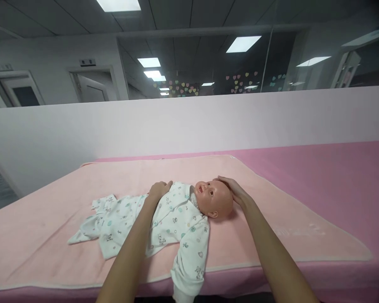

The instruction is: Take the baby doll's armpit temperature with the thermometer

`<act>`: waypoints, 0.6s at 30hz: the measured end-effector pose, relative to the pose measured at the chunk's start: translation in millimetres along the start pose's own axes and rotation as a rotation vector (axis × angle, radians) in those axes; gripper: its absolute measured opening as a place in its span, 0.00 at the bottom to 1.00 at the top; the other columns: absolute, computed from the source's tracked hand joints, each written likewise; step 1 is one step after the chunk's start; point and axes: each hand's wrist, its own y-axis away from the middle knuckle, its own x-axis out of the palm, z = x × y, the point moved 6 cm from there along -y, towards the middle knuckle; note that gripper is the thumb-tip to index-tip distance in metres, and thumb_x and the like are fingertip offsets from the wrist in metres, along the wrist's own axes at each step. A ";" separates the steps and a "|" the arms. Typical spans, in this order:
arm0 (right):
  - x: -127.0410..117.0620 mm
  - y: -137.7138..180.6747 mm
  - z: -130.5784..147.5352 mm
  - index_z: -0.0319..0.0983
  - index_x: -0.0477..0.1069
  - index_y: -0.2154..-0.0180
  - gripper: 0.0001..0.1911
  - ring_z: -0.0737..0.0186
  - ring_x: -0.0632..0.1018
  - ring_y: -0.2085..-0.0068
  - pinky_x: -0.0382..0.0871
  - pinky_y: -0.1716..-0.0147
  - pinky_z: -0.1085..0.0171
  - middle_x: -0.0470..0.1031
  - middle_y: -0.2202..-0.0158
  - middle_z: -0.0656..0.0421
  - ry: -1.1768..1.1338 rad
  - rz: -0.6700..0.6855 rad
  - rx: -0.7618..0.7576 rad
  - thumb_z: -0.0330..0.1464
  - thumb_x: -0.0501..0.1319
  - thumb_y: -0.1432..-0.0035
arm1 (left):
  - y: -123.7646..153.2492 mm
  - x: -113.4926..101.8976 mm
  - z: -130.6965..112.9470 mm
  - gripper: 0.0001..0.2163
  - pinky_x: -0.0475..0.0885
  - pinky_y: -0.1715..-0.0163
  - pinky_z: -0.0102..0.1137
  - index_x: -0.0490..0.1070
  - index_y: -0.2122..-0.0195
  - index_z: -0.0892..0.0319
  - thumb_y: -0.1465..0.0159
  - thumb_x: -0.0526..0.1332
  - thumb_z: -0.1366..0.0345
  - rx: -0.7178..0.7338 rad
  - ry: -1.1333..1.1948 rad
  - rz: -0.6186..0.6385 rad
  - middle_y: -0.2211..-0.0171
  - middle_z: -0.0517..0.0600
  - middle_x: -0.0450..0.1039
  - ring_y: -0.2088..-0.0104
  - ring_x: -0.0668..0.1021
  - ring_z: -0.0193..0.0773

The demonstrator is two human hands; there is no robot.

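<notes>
A baby doll (221, 200) lies on its back, its bald head to the right and its face turned up. It wears white clothes (177, 214) with small printed figures; one long sleeve hangs over the near edge of the bed. At the far side of the doll's torso is my left hand (160, 190), its fingers curled over the clothing and partly hidden. My right hand (233, 190) rests against the crown of the head, fingers stretched along it. The trouser legs (113, 225) spread out to the left.
Beneath the doll is a peach blanket (66, 210) with a pale border, laid over a pink bed cover (318, 181). A low white wall (189, 126) stands behind the bed, with a glass window (202, 63) above it. Doors (93, 88) show at the back left.
</notes>
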 end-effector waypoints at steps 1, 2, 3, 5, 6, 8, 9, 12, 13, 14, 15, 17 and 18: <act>-2.9 -1.0 2.7 0.38 0.75 0.72 0.11 0.59 0.76 0.61 0.68 0.60 0.66 0.78 0.67 0.57 -0.020 -0.022 -0.029 0.39 0.62 0.52 | 0.2 1.4 0.5 0.28 0.67 0.65 0.35 0.73 0.67 0.61 0.42 0.41 0.45 -0.009 0.007 0.014 0.62 0.61 0.75 0.60 0.75 0.51; -4.6 -1.2 5.1 0.38 0.75 0.72 0.11 0.59 0.76 0.60 0.67 0.59 0.66 0.78 0.66 0.57 -0.037 -0.036 -0.052 0.39 0.62 0.52 | 0.4 2.7 1.1 0.29 0.67 0.65 0.35 0.73 0.66 0.61 0.42 0.40 0.44 -0.018 0.014 0.025 0.60 0.60 0.75 0.59 0.75 0.51; -5.1 -0.6 7.0 0.39 0.75 0.72 0.11 0.59 0.76 0.59 0.67 0.58 0.66 0.78 0.66 0.57 -0.047 -0.042 -0.068 0.40 0.61 0.52 | 0.8 3.8 1.7 0.30 0.67 0.64 0.35 0.73 0.64 0.60 0.42 0.40 0.44 -0.027 0.020 0.033 0.59 0.60 0.74 0.58 0.74 0.51; -1.4 2.0 9.6 0.38 0.76 0.72 0.13 0.58 0.76 0.59 0.66 0.57 0.65 0.78 0.65 0.56 -0.034 -0.025 -0.096 0.41 0.62 0.53 | 1.7 4.8 3.2 0.30 0.66 0.62 0.36 0.72 0.62 0.60 0.42 0.39 0.43 -0.050 0.026 0.038 0.57 0.59 0.73 0.56 0.74 0.52; 2.4 3.7 9.8 0.37 0.76 0.71 0.13 0.57 0.76 0.59 0.66 0.57 0.64 0.78 0.65 0.56 -0.009 -0.001 -0.102 0.40 0.62 0.54 | 2.4 4.7 4.0 0.30 0.66 0.61 0.38 0.72 0.61 0.59 0.43 0.40 0.42 -0.063 0.026 0.037 0.56 0.58 0.73 0.56 0.74 0.52; 11.0 6.6 8.2 0.36 0.76 0.70 0.15 0.56 0.76 0.61 0.66 0.58 0.63 0.78 0.65 0.55 0.052 0.048 -0.099 0.41 0.63 0.55 | 3.7 3.5 5.2 0.30 0.65 0.59 0.40 0.72 0.61 0.59 0.44 0.40 0.42 -0.089 0.021 0.032 0.56 0.59 0.73 0.56 0.73 0.54; 14.4 7.5 7.1 0.36 0.76 0.70 0.16 0.56 0.76 0.61 0.67 0.59 0.62 0.78 0.66 0.55 0.074 0.065 -0.097 0.41 0.63 0.55 | 4.4 2.6 5.5 0.30 0.65 0.59 0.41 0.72 0.61 0.59 0.44 0.40 0.42 -0.098 0.019 0.028 0.57 0.59 0.73 0.56 0.73 0.54; 18.6 7.7 6.3 0.35 0.76 0.70 0.17 0.55 0.76 0.62 0.66 0.60 0.62 0.78 0.67 0.55 0.101 0.077 -0.110 0.42 0.63 0.55 | 6.2 -0.5 5.5 0.30 0.64 0.58 0.43 0.72 0.62 0.60 0.43 0.40 0.42 -0.111 0.009 0.012 0.57 0.60 0.74 0.55 0.73 0.55; 18.7 7.5 7.4 0.35 0.76 0.70 0.16 0.55 0.76 0.62 0.66 0.59 0.62 0.78 0.66 0.55 0.107 0.080 -0.126 0.42 0.63 0.55 | 6.7 -1.5 5.5 0.30 0.64 0.58 0.43 0.72 0.62 0.60 0.43 0.40 0.43 -0.111 0.006 0.006 0.57 0.60 0.73 0.55 0.73 0.55; 18.2 7.4 9.0 0.35 0.76 0.70 0.16 0.55 0.75 0.61 0.66 0.59 0.62 0.78 0.66 0.55 0.111 0.077 -0.143 0.42 0.63 0.55 | 7.1 -2.3 5.4 0.30 0.64 0.58 0.42 0.72 0.61 0.60 0.43 0.40 0.43 -0.109 0.004 0.002 0.57 0.60 0.73 0.55 0.73 0.55; 17.0 7.5 10.8 0.36 0.76 0.70 0.16 0.55 0.75 0.60 0.65 0.58 0.62 0.78 0.65 0.55 0.113 0.067 -0.160 0.42 0.63 0.55 | 7.4 -2.9 5.3 0.30 0.65 0.58 0.42 0.72 0.61 0.60 0.43 0.39 0.43 -0.105 0.002 -0.001 0.57 0.60 0.73 0.55 0.73 0.55; 13.5 8.1 14.4 0.36 0.77 0.70 0.15 0.55 0.75 0.59 0.65 0.57 0.61 0.78 0.64 0.55 0.096 0.027 -0.187 0.42 0.62 0.55 | 7.6 -3.7 5.0 0.31 0.65 0.58 0.42 0.72 0.60 0.60 0.43 0.39 0.43 -0.092 0.001 -0.002 0.56 0.60 0.73 0.55 0.73 0.54; 11.9 8.5 16.1 0.36 0.77 0.71 0.15 0.55 0.75 0.58 0.64 0.56 0.61 0.78 0.64 0.55 0.082 0.004 -0.200 0.42 0.62 0.55 | 7.5 -3.9 4.9 0.31 0.65 0.59 0.42 0.72 0.60 0.60 0.43 0.39 0.43 -0.086 0.001 -0.002 0.56 0.60 0.73 0.56 0.74 0.54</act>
